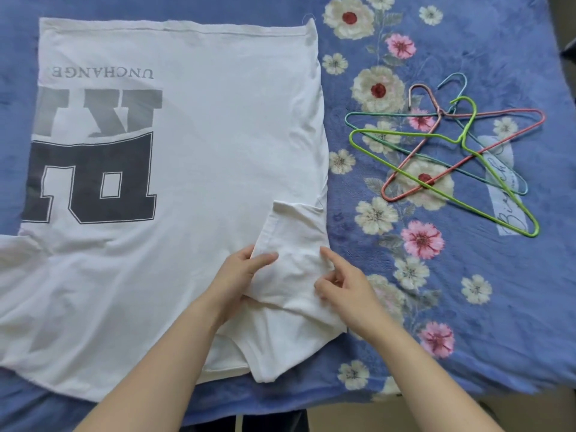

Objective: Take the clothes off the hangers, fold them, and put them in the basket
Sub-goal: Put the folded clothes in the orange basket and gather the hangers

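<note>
A white T-shirt (199, 145) with dark block letters and the word UNCHANGE lies flat on the bed, its collar toward me. Its right sleeve (293, 244) is folded inward over the body. My left hand (240, 275) grips the sleeve's left edge, thumb on top and fingers tucked under the fabric. My right hand (339, 282) pinches the cloth at the sleeve's right edge, its index finger pointing up along the fold. Three empty wire hangers lie in a pile to the right: a green one (442, 182), a pink one (461, 157) and a teal one (389, 115). No basket is in view.
A blue blanket (467, 275) with a flower print covers the bed. The bed's near edge runs along the bottom of the view, with floor showing at the lower right.
</note>
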Tool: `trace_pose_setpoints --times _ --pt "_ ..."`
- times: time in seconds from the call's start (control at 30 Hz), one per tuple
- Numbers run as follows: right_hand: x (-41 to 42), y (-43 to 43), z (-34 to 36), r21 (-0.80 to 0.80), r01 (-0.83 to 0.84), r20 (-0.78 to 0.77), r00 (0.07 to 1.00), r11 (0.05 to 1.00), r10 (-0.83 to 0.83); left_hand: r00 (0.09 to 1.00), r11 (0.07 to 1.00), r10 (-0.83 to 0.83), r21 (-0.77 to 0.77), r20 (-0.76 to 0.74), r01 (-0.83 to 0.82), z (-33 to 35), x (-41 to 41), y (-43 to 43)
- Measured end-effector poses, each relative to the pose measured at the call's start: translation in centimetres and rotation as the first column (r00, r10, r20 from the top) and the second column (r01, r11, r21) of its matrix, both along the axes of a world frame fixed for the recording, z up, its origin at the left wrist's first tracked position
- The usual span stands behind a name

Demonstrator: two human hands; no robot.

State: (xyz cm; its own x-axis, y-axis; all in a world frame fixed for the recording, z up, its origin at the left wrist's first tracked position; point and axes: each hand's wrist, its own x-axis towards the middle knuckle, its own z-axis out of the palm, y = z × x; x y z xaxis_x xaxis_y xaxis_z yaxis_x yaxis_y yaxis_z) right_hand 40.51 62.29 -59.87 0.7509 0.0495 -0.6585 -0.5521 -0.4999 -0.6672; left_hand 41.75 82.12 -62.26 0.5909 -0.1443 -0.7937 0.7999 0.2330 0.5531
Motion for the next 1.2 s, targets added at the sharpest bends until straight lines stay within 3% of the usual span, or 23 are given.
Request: trace_pose_setpoints --times 0.07,0.17,0.27,0.33,0.43,0.5,0.57,0.7,0.8,0.9,1.0,1.03,1.1,1.2 --pt "-0.2 -0.1 -0.6 -0.065 -0.068 0.025 0.997 0.996 0.069 0.992 0.981 -0.053 0.189 0.116 0.031 -0.3 -0.3 -0.2" --pt "0.4 0.6 -0.9 -0.21 -0.186 0.119 0.97 0.96 0.214 0.974 0.943 -0.096 0.331 0.204 0.023 -0.6 -1.0 -0.2" --pt "1.8 2.5 -1.2 -0.363 -0.308 0.202 0.895 0.879 0.397 0.934 0.824 -0.23 0.565 0.274 0.037 -0.9 -2.1 0.1" --pt "3.0 3.8 -1.8 -0.503 -0.324 0.192 0.862 0.801 0.469 0.889 0.726 -0.31 0.688 0.337 -0.008 -1.1 -3.3 0.2" --pt "3.6 5.6 -3.5 -0.797 -0.282 0.184 0.729 0.533 0.66 0.808 0.619 -0.473 0.785 0.352 0.02 -1.4 -4.7 0.7" --pt "3.1 6.6 -5.0 -0.828 -0.301 0.164 0.678 0.474 0.716 0.782 0.574 -0.529 0.818 0.331 0.042 -1.3 -5.6 1.2" --pt "2.1 7.9 -6.2 -0.817 -0.319 0.179 0.651 0.479 0.738 0.794 0.549 -0.495 0.835 0.353 -0.029 -1.0 -6.2 2.7" --pt "0.0 11.5 -6.4 -0.757 -0.356 0.197 0.675 0.548 0.711 0.895 0.39 -0.279 0.893 0.349 -0.226 -0.7 -7.1 8.6" --pt "-1.6 15.6 -6.2 -0.695 -0.382 0.254 0.662 0.609 0.705 0.947 0.251 0.155 0.916 0.281 -0.313 0.4 -8.1 14.5" --pt "-2.4 20.8 -5.5 -0.651 -0.452 0.316 0.569 0.61 0.759 0.806 0.147 0.551 0.926 0.215 -0.347 1.1 -10.0 20.4" --pt "-2.5 25.8 -4.9 -0.647 -0.547 0.322 0.436 0.531 0.841 0.539 0.128 0.822 0.863 0.184 -0.489 0.7 -11.7 24.9" --pt "-2.4 27.4 -4.9 -0.649 -0.573 0.314 0.397 0.5 0.863 0.468 0.136 0.861 0.796 0.199 -0.59 0.5 -12.1 25.8" --pt "-2.0 29.6 -5.1 -0.664 -0.605 0.31 0.313 0.44 0.898 0.412 0.195 0.892 0.664 0.186 -0.722 0.6 -12.4 26.8" --pt "-1.2 32.3 -5.6 -0.686 -0.622 0.303 0.228 0.378 0.925 0.319 0.278 0.946 0.385 0.048 -0.88 0.4 -12.3 28.2"
